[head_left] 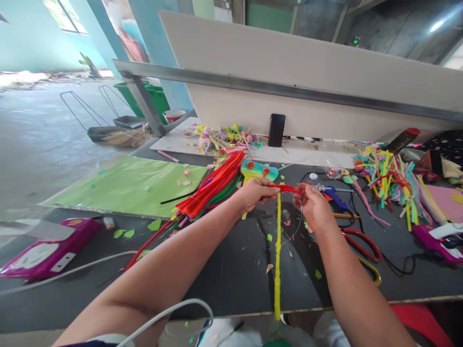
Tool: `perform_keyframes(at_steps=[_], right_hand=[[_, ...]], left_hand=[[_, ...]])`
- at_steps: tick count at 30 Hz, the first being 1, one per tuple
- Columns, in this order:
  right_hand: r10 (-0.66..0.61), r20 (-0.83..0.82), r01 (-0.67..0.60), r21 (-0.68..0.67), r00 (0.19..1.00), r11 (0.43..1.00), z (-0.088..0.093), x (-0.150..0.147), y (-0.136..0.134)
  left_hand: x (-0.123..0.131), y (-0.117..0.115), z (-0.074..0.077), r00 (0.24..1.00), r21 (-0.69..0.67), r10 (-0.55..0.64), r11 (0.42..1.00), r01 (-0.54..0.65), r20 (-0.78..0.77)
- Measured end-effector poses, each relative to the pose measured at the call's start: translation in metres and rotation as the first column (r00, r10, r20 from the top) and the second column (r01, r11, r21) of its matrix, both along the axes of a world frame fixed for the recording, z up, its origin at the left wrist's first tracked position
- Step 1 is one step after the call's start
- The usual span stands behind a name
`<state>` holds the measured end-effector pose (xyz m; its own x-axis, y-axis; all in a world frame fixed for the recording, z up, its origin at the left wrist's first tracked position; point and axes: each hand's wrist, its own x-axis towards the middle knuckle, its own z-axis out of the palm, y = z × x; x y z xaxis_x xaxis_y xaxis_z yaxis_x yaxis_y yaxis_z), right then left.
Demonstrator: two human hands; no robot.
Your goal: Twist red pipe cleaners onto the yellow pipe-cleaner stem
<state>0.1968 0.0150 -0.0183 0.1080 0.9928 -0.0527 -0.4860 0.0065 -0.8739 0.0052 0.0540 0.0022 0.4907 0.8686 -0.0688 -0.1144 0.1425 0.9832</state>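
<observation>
A short red pipe cleaner [288,188] stretches between my two hands above the dark table. My left hand [257,193] pinches its left end between thumb and fingers. The other end is gripped in the fingertips of my right hand [314,206]. From the red piece, beside my left fingertips, a long yellow pipe cleaner [278,260] hangs straight down past the table's front edge; how the two join is too small to tell. Just behind my left hand lies a fuzzy blue and yellow piece with red flowers [259,169]. A bundle of mostly red pipe cleaners [208,190] rests to its left.
Scissors [365,248] and a blue glue gun [337,198] lie by my right arm. Piles of coloured pipe cleaners [392,178] sit at right, with a phone [277,130] propped at the back. Purple power strips [54,248] flank both sides. A white cable [195,302] loops near my left arm.
</observation>
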Motion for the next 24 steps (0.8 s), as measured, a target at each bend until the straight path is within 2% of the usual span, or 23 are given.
perform_keyframes(at_steps=[3,5,8,12,17,21,24], right_hand=[[0.105,-0.033,-0.106,-0.052,0.994,0.993,0.002,0.002,-0.002],[0.193,0.039,-0.189,-0.077,0.981,0.979,0.002,0.002,-0.003],[0.236,0.200,-0.221,-0.095,0.951,0.971,0.002,0.002,-0.004],[0.195,0.280,-0.178,-0.084,0.940,0.980,0.002,0.003,-0.002],[0.100,0.295,-0.093,-0.039,0.950,0.995,0.003,0.007,0.000],[0.071,0.344,-0.063,-0.033,0.936,0.997,0.001,0.009,0.001],[0.040,0.430,-0.038,-0.014,0.902,0.999,-0.001,0.006,0.000]], left_hand=[[0.005,-0.005,0.000,1.000,0.021,0.008,1.000,-0.009,0.003],[0.009,-0.009,-0.001,1.000,0.046,-0.009,0.999,0.010,-0.026],[0.013,-0.014,-0.001,0.996,0.065,-0.032,0.997,0.038,-0.087],[0.006,-0.012,0.003,0.984,0.048,-0.145,0.987,0.150,-0.104],[-0.016,0.003,0.011,0.952,-0.086,-0.302,0.951,0.298,-0.041],[-0.023,0.010,0.011,0.972,-0.101,-0.233,0.968,0.229,-0.025],[-0.016,0.007,0.010,0.977,-0.022,-0.153,0.988,0.151,-0.147]])
